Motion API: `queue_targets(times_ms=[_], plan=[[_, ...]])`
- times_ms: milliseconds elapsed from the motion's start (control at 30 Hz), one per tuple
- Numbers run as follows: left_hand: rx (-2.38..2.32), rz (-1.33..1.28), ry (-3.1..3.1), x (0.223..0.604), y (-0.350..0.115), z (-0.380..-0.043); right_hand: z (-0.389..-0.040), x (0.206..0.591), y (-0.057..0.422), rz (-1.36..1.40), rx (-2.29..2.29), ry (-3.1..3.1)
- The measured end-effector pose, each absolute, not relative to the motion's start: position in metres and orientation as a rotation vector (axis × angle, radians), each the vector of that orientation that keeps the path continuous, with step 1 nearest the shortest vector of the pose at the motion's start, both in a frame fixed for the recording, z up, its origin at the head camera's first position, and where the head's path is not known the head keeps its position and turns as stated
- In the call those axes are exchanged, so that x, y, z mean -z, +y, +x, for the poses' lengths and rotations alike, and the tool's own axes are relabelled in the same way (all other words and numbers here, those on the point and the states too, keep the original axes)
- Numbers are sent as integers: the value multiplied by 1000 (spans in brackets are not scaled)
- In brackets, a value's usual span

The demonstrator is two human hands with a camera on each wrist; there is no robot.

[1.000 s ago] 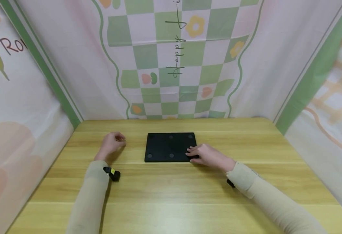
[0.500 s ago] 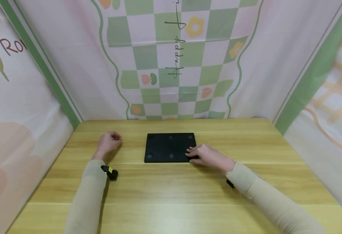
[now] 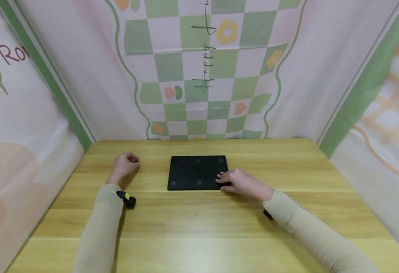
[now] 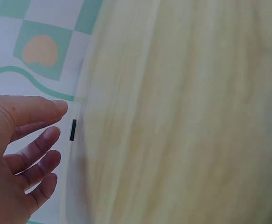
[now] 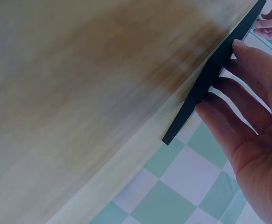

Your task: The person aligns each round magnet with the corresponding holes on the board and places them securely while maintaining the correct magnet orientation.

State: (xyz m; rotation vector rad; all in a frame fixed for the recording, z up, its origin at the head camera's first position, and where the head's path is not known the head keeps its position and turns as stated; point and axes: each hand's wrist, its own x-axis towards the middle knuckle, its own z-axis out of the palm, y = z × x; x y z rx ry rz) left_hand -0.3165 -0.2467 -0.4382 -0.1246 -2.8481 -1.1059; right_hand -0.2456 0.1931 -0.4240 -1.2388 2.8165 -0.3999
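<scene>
A flat black rectangular panel (image 3: 192,172) with several round grey spots on its upper face lies on the wooden table (image 3: 199,223), towards the back. My right hand (image 3: 243,183) touches its right end, fingertips on the top face and thumb by the front edge. In the right wrist view, relaxed fingers and thumb of that hand (image 5: 262,126) meet the panel's dark edge (image 5: 206,77). To the panel's left, apart from it, my left hand (image 3: 122,167) is loosely curled. From the left wrist view, that hand (image 4: 19,154) has bare space between thumb and fingers.
A printed cloth (image 3: 199,68) with green and white checks hangs behind the table's back edge. More patterned cloth flanks both sides, on the left (image 3: 18,151) and on the right (image 3: 387,159). A small black device (image 3: 127,199) sits on the left wrist.
My left hand has drifted a little to the left, away from the panel. The right hand keeps its place at the panel's right end; the panel lies where it was.
</scene>
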Motion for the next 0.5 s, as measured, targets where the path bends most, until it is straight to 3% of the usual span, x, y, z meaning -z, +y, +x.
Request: queue_targets(times_ms=[500], plan=[[1111, -87, -2855, 439, -250, -322, -244, 423, 191, -1280, 406, 2827]])
